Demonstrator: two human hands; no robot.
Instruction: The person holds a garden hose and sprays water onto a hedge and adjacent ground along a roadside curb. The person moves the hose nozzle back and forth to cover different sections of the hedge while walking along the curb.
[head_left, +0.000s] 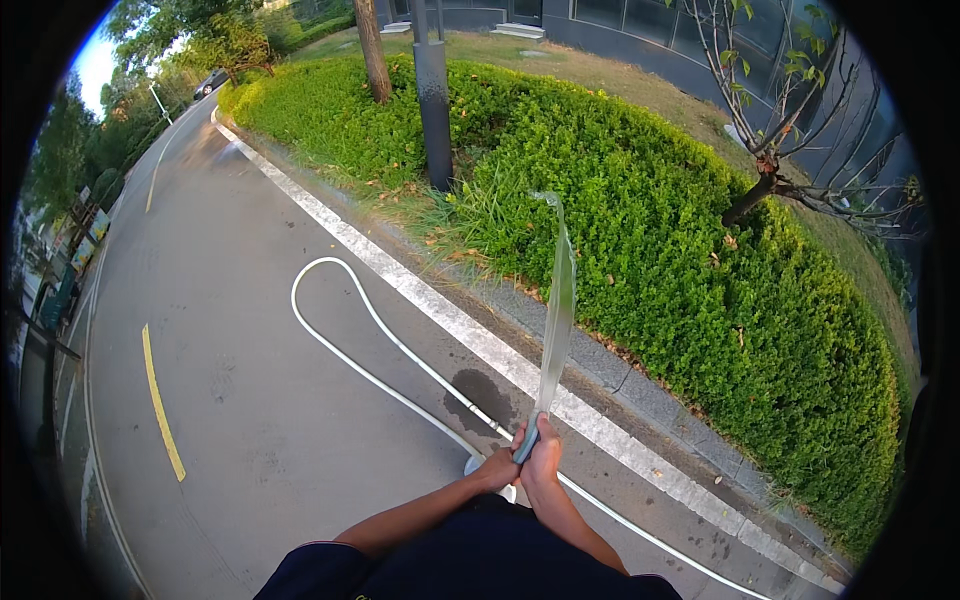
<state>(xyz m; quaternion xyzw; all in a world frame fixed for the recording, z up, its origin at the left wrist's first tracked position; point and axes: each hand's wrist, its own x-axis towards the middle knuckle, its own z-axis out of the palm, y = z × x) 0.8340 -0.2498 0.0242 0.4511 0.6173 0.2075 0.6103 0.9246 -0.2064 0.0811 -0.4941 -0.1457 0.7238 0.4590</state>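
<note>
My right hand (544, 454) is closed round the end of a garden hose (526, 444). Close beside it on the left, my left hand (501, 466) grips the same hose lower down. A stream of water (556, 322) leaves the hose end and arcs up over the kerb towards the clipped hedge (675, 285). On the asphalt lies a long loop of pale hose (330, 259), with a metal coupling (474, 409) near a dark wet patch (491, 390). Further pale hose runs off to the lower right. My forearms hide part of what lies beneath them.
A white painted line (420, 289) follows the stone kerb (600, 367). In the hedge stand a dark lamp post (433, 112), a tree trunk (373, 52) and a bare-branched small tree (754, 195). A yellow dash (160, 405) marks the road; a car (211, 83) is far off.
</note>
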